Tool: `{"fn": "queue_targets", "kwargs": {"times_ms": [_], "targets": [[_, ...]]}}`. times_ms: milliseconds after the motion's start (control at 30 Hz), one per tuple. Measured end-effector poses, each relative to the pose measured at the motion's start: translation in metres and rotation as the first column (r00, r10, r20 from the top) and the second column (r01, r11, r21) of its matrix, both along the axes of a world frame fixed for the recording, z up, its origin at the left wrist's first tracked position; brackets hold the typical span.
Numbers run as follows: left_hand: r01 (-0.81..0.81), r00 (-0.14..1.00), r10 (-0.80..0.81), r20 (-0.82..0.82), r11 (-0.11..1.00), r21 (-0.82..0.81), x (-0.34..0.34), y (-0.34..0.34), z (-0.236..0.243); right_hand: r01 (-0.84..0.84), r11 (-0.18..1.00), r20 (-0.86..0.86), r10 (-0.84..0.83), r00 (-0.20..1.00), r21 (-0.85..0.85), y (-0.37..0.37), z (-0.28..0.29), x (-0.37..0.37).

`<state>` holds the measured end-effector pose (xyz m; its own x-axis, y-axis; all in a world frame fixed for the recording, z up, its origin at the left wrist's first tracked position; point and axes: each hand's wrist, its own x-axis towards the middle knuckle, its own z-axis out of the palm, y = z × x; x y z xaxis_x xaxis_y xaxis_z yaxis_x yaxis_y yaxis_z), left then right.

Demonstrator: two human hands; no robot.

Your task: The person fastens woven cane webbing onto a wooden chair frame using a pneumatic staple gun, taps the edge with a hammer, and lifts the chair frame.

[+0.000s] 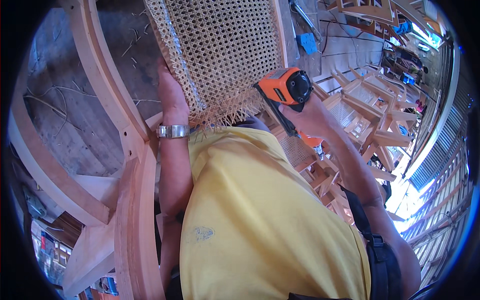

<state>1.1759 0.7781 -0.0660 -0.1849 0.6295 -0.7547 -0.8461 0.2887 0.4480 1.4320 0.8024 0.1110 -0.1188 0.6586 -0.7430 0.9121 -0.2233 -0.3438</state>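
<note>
A woven cane panel (225,45) with an open hexagonal weave and a frayed near edge lies before me, pale wood along its right side. My left hand (172,92), with a metal watch on the wrist, grips the panel's left edge; its fingers are mostly hidden beyond that edge. An orange and black pneumatic stapler (282,89) is in my right hand (306,119), the fingers wrapped round its handle. The stapler's nose is at the panel's lower right corner; I cannot tell whether it touches.
Curved wooden frame parts (107,75) rise close by my left arm. Several unfinished wooden chair frames (370,107) stand to the right. A blue block (307,43) and a metal tool (305,17) lie beyond the panel. Cane strips litter the plank floor (92,122).
</note>
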Motion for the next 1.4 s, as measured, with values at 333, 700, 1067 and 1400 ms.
{"fn": "queue_targets", "kwargs": {"times_ms": [333, 700, 1067, 1400], "targets": [[-0.010, 1.000, 0.010, 0.017, 1.000, 0.000, 0.001, 0.001, 0.003, 0.145, 0.984, 0.038, -0.141, 0.989, -0.104, 0.006, 0.022, -0.023], [0.005, 1.000, -0.005, -0.012, 0.999, 0.048, 0.000, -0.003, -0.008, 0.117, 0.990, -0.033, -0.120, 0.992, -0.084, -0.009, 0.010, -0.021], [-0.040, 0.999, 0.040, 0.021, 0.999, -0.012, 0.003, -0.001, -0.006, 0.049, 0.995, 0.001, -0.049, 0.999, -0.093, -0.010, 0.003, -0.025], [-0.029, 0.999, 0.029, 0.033, 0.999, -0.021, 0.001, -0.003, -0.006, 0.192, 0.955, 0.129, -0.166, 0.978, -0.226, 0.001, 0.038, -0.055]]}}
